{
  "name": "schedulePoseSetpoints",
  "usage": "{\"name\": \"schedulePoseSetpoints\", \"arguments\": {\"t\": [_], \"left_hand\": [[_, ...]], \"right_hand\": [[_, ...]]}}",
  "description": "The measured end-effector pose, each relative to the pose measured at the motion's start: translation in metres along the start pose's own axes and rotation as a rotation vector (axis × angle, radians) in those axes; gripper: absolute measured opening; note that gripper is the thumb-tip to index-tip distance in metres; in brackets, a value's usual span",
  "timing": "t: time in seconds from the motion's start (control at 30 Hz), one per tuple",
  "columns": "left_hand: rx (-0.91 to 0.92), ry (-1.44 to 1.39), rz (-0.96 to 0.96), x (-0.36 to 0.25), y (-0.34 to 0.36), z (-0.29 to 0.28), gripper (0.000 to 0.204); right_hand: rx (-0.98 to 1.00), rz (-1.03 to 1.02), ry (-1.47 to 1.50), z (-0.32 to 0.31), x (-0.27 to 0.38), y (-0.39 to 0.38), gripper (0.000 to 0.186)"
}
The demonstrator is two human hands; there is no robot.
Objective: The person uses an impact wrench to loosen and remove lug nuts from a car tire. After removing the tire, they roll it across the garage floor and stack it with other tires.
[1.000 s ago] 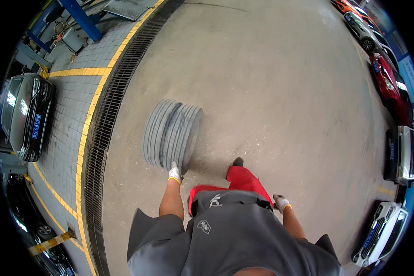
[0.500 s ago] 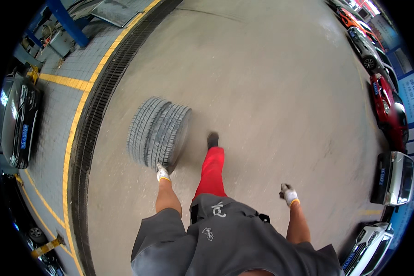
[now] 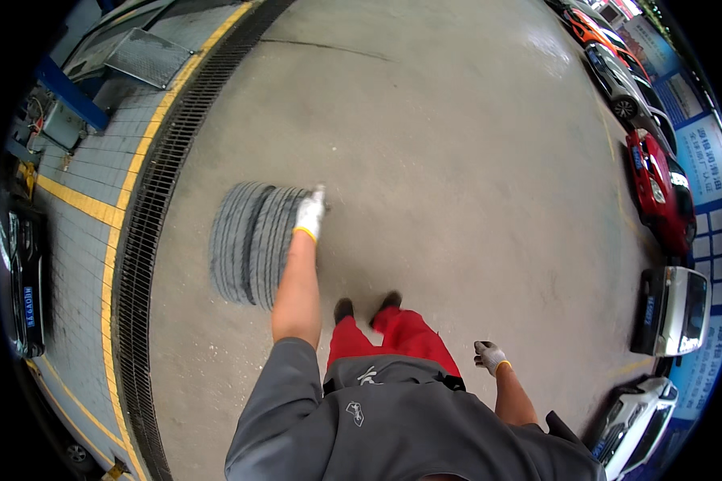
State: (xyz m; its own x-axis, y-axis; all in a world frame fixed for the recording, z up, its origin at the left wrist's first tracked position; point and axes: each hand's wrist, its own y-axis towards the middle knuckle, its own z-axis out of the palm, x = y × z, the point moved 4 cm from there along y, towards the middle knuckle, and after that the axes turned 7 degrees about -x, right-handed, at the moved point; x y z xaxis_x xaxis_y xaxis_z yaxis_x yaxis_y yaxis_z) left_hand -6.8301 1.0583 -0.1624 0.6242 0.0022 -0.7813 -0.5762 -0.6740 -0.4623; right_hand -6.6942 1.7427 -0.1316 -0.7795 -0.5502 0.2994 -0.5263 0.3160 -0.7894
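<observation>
Two black tyres (image 3: 269, 240) stand upright on their treads, side by side and pressed together, to my left front; their treads look smeared by motion. My left hand (image 3: 310, 213), in a white glove with a yellow cuff, reaches over the upper right edge of the right-hand tyre. Its fingers stretch forward and appear to lie flat against that tyre, though blur hides the exact contact. My right hand (image 3: 490, 356), gloved alike with greyish fingers, hangs away from the tyres at my right side. Its fingers are loosely bent with nothing in them.
A dark floor grate (image 3: 162, 176) with a yellow line (image 3: 140, 152) runs along the left. Beyond it are a black car (image 3: 26, 272) and a blue post (image 3: 70, 94). Parked cars, including a red car (image 3: 660, 190) and a white car (image 3: 635, 425), line the right side.
My left hand has swept forward from the tyres' near side to their upper right edge. The tyres have turned slightly. Both feet now show close together, and the surroundings have shifted in view.
</observation>
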Motion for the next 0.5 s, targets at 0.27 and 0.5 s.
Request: {"name": "schedulePoseSetpoints", "arguments": {"t": [0.27,0.5], "left_hand": [[0.168,0.501,0.194,0.02,-0.032,0.01,0.08],[0.228,0.602,-0.357,0.211,-0.097,-0.069,0.074]], "right_hand": [[0.086,-0.108,0.052,0.05,0.171,0.108,0.046],[0.118,-0.038,-0.11,0.049,0.271,0.209,0.049]]}}
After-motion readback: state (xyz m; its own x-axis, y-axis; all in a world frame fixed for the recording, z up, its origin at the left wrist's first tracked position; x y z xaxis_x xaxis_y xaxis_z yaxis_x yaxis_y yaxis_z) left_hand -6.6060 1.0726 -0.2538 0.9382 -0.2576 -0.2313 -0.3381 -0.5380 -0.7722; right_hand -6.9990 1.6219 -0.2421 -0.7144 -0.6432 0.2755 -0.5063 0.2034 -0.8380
